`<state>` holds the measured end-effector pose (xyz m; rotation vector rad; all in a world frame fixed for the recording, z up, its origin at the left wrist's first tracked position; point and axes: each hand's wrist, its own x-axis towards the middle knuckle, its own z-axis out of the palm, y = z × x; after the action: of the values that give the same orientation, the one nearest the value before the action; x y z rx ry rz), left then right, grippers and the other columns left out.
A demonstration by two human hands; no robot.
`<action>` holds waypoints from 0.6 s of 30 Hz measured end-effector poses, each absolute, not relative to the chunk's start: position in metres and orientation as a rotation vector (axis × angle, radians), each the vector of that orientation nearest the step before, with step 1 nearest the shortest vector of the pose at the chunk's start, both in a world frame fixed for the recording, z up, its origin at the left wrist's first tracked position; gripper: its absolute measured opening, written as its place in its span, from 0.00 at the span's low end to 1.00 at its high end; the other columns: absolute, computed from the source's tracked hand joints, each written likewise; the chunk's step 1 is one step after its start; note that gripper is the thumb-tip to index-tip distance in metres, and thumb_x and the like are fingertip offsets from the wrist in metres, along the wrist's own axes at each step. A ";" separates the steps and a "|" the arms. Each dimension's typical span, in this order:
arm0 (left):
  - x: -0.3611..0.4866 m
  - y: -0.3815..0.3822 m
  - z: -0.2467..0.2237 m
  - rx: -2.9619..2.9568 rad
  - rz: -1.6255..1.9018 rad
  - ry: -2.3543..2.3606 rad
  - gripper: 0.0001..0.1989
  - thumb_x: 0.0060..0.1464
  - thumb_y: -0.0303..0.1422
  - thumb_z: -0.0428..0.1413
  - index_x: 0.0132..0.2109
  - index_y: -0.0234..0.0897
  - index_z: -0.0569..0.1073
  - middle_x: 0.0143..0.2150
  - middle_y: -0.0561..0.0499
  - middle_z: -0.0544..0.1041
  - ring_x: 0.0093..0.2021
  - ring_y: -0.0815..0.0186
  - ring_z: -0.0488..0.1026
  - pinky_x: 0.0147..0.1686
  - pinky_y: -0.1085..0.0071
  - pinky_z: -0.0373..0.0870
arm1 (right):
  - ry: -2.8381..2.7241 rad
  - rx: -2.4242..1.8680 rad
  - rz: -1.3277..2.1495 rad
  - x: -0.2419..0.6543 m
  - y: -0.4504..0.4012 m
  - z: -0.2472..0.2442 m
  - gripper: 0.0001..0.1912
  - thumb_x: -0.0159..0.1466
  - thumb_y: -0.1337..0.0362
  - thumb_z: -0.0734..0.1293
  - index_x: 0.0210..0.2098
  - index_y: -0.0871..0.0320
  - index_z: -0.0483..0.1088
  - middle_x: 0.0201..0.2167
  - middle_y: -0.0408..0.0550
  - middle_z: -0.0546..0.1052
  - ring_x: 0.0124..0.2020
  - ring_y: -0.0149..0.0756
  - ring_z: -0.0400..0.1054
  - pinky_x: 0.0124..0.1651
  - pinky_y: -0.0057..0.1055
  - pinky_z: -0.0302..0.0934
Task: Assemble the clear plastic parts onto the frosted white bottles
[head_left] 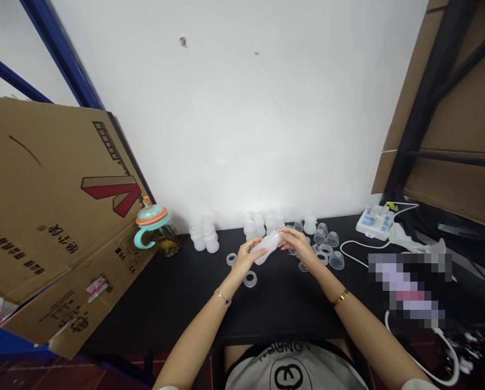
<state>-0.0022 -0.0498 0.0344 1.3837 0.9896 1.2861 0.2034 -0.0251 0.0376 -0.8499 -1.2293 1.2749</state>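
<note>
A white translucent baby bottle is tilted above the black table, its top end pointing up and to the right. My left hand is closed around the bottle's body. At the top end, the fingers of my right hand pinch the neck; the exact part under the fingertips is hidden. Clear rings lie close by: one ring below my left hand, another ring to its left. Right of my right hand are several clear dome caps and more rings, partly covered by the hand.
Assembled bottles stand at the left by the wall, and more bottles stand behind my hands. A teal-lidded jug is at the far left beside a large cardboard box. A white power strip with cables sits at the right.
</note>
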 end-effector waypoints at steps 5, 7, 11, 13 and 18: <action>-0.002 -0.049 0.034 1.378 1.284 1.003 0.23 0.41 0.38 0.72 0.45 0.36 0.81 0.44 0.45 0.83 0.47 0.53 0.78 0.47 0.64 0.71 | -1.239 -0.864 1.256 0.204 -0.026 0.039 0.21 0.53 0.49 0.76 0.39 0.57 0.79 0.29 0.48 0.81 0.30 0.37 0.76 0.32 0.29 0.69; -0.003 -0.049 0.034 1.389 1.281 0.999 0.23 0.41 0.38 0.72 0.45 0.36 0.81 0.44 0.45 0.83 0.47 0.52 0.78 0.48 0.63 0.71 | -1.246 -0.871 1.249 0.204 -0.025 0.039 0.21 0.53 0.49 0.76 0.39 0.57 0.79 0.28 0.48 0.81 0.29 0.38 0.76 0.32 0.29 0.69; -0.004 -0.048 0.032 1.407 1.288 0.997 0.24 0.41 0.38 0.72 0.47 0.36 0.81 0.46 0.44 0.83 0.49 0.51 0.78 0.50 0.62 0.71 | -1.252 -0.880 1.240 0.204 -0.024 0.037 0.22 0.52 0.47 0.77 0.36 0.57 0.78 0.26 0.47 0.80 0.28 0.37 0.76 0.31 0.30 0.69; -0.004 -0.048 0.031 1.420 1.292 1.001 0.23 0.41 0.37 0.71 0.47 0.36 0.81 0.47 0.44 0.83 0.50 0.51 0.77 0.51 0.61 0.71 | -1.251 -0.885 1.237 0.204 -0.024 0.036 0.22 0.52 0.46 0.77 0.35 0.57 0.77 0.27 0.47 0.80 0.28 0.36 0.76 0.31 0.29 0.69; -0.005 -0.046 0.029 1.441 1.298 0.983 0.23 0.42 0.36 0.71 0.47 0.37 0.81 0.49 0.44 0.82 0.52 0.51 0.77 0.52 0.61 0.71 | -1.244 -0.883 1.237 0.204 -0.024 0.037 0.22 0.52 0.46 0.77 0.34 0.57 0.77 0.26 0.46 0.79 0.26 0.35 0.75 0.30 0.28 0.68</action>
<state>-0.0046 -0.0463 0.0288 1.4409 0.9830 1.2984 0.2037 -0.0244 0.0366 -0.8831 -1.2442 1.2371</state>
